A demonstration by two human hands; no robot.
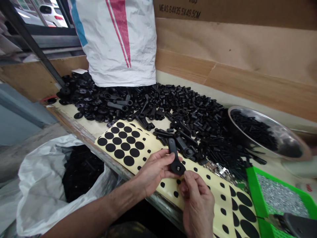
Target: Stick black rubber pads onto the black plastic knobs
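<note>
My left hand (153,170) is closed round a black plastic lever (174,158), holding it upright above a yellow sheet (148,150) of round black stickers. My right hand (196,201) pinches its fingers together at the lever's lower round end; whatever sits between those fingertips is too small to make out. Both hands hover near the bench's front edge. More black levers (178,138) lie just behind the held one.
A heap of small black tubes (198,109) and black discs (84,96) covers the bench. A steel bowl (287,132) of black pins stands right, a green tray (252,185) of small metal parts below it. A white sack (119,39) stands behind, a plastic bag (49,185) at lower left.
</note>
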